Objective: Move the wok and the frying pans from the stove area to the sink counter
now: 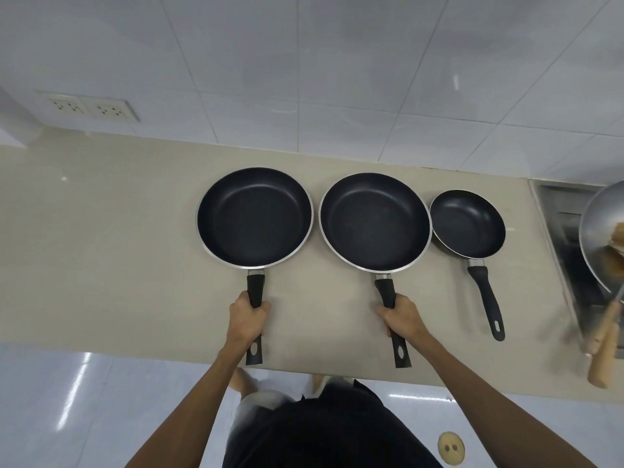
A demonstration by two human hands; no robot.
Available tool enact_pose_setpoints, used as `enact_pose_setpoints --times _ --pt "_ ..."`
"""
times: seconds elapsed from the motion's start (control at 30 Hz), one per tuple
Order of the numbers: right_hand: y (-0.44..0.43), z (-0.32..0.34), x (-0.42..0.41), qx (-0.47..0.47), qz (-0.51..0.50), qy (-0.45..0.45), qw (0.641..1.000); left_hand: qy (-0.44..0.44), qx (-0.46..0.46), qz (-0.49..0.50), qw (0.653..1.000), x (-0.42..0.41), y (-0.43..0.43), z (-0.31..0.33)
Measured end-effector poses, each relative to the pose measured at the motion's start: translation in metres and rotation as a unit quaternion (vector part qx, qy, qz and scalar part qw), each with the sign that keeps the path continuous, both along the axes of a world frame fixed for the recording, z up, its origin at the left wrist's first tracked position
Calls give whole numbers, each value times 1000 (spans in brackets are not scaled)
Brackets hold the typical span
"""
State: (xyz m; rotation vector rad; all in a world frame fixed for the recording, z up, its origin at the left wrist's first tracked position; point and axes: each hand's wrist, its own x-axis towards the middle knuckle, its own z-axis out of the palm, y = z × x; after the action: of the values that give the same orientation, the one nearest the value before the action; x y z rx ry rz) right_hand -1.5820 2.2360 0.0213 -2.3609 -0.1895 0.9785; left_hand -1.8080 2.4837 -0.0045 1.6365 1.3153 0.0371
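Three dark non-stick frying pans sit in a row on the beige counter (101,231), handles toward me. My left hand (248,320) is closed around the black handle of the left large pan (255,216). My right hand (401,319) grips the handle of the middle large pan (374,221). A small frying pan (467,228) lies to the right, untouched, its rim close to the middle pan. At the far right edge a metal wok (599,231) with a wooden handle rests over the stove, partly cut off.
The stove recess (567,251) borders the counter on the right. Two wall sockets (87,108) sit on the tiled wall at upper left. The counter's front edge runs below my hands, with shiny floor beneath. Bare counter stretches left of the pans.
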Motion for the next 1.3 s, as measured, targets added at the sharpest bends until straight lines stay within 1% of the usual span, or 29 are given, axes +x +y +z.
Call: enact_pose_setpoints --times 0.4,0.63,0.87,0.97,1.1,1.3 --pt "9 0 -1 -23 28 10 999 1 1 -4 1000 3 0 3" --pt "7 0 -2 -22 22 12 999 7 -4 -15 1000 3 1 11" --pt "4 2 0 -11 41 6 999 12 -13 -27 999 2 3 18" --pt "2 5 -1 -13 56 -3 998 35 -19 -60 997 -1 3 25" --pt "1 10 -1 -35 93 -23 995 87 19 -107 990 -9 -4 28" --pt "-7 22 -5 -36 122 -37 991 89 26 -84 992 -16 -26 37"
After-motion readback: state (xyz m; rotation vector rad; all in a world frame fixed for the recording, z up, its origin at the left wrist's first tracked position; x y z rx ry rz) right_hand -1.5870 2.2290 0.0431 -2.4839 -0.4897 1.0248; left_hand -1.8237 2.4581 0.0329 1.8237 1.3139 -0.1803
